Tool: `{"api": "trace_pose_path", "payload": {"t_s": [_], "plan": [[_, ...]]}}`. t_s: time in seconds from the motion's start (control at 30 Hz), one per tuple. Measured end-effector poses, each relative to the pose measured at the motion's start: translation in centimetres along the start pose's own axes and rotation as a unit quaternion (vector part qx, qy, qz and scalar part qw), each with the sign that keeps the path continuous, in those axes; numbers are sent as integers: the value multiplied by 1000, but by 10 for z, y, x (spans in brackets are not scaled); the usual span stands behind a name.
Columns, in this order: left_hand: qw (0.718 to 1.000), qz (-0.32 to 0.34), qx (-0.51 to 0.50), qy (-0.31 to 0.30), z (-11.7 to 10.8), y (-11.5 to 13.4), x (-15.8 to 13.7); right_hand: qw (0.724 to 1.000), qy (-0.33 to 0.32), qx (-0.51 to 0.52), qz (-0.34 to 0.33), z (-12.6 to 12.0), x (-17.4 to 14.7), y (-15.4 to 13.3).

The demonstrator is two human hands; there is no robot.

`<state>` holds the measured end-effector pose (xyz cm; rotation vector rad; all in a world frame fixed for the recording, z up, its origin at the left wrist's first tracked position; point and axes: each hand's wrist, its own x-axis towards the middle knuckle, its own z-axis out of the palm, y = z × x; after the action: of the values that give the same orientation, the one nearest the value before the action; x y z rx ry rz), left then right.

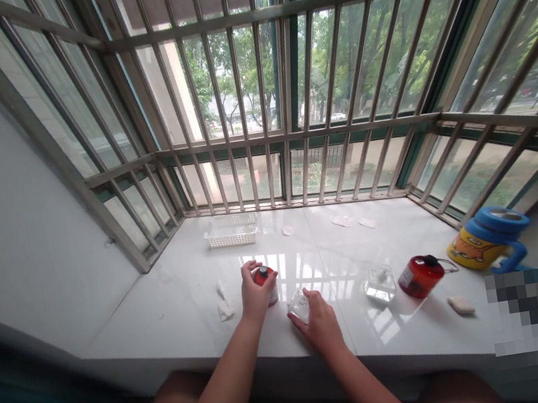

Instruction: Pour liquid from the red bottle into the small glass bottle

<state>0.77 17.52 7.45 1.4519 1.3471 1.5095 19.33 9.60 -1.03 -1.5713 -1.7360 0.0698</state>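
Gripping the small red bottle with a black cap [265,281] in closed left fingers [255,291], right fingers [316,315] curled on the clear glass jar [298,305] just beside, both steadied upright on the white counter [174,310].

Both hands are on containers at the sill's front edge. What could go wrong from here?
1. The left hand grips a red bottle and the right hand a clear glass bottle, both close to the front edge of the white sill; a slip might send glass off it.
2. A second red bottle lies on its side and may roll or leak.
3. The glossy surface looks slick.
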Motion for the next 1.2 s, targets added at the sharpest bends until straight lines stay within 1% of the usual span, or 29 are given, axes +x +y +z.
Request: {"api": "trace_pose_path", "payload": {"t_s": [0.1,0.17,0.3,0.4,0.47,0.57,0.63,0.67,0.73,0.8,0.83,0.93,1.03,1.2], "plan": [[999,36,21,-25,3,-1,3,1000,2,-1,-2,1,0,0],[998,50,24,-30,6,-1,5,1000,4,-1,-3,2,0,1],[1000,27,6,-14,18,1,7,1000,0,-5,0,3,0,1],[1000,16,-10,-17,22,10,8,1000,-3,-8,2,3,0,1],[1000,15,-16,-10,19,17,10,1000,-5,-13,2,2,1,0],[999,29,16,20,0,19,14,1000,-7,-20,1,2,2,0],[993,49,103,21,-18,9,18,1000,-8,-19,1,2,2,0],[985,62,164,5,-27,2,20,1000,-7,-19,1,2,2,0],[955,91,276,-55,-43,-16,23,1000,-8,-19,2,2,2,0],[934,101,325,-104,-53,-33,23,1000,-9,-21,6,3,1,0],[930,100,334,-118,-55,-40,21,1000,-9,-22,8,3,1,0],[923,92,351,-127,-55,-55,15,1000,-10,-21,13,3,2,-1],[916,91,368,-130,-47,-64,6,1000,-12,-21,13,2,3,-2],[898,105,391,-171,-36,-77,-13,1000,-10,-26,14,2,3,-2]]}}
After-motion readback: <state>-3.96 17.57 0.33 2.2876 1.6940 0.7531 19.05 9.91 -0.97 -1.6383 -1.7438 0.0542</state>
